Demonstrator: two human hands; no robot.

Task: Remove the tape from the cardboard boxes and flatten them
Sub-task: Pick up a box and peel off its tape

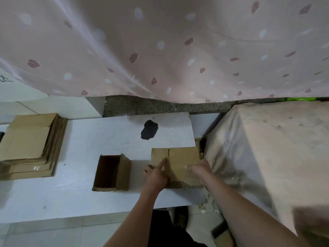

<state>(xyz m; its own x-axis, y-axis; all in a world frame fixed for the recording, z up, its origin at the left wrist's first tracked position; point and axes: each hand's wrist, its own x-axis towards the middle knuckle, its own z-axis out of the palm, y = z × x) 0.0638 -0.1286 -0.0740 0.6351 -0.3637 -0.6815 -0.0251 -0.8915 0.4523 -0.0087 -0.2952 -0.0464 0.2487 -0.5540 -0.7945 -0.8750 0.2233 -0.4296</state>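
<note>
A brown cardboard box (181,157) lies at the right end of the white table (80,193), with a seam running down its top face. My left hand (156,173) rests on its left part, the index finger stretched along the seam. My right hand (199,168) lies on the box's right part, blurred, so its fingers cannot be read. To the left stands a second small box (112,172), its open side up and its inside dark. A stack of flattened boxes (30,145) lies at the table's left end.
A black patch (149,129) marks the table top behind the box. A large object draped in beige cloth (267,148) stands close on the right. A pink patterned curtain (160,47) hangs behind. Scraps of clear tape (206,205) lie on the floor by the table's right end.
</note>
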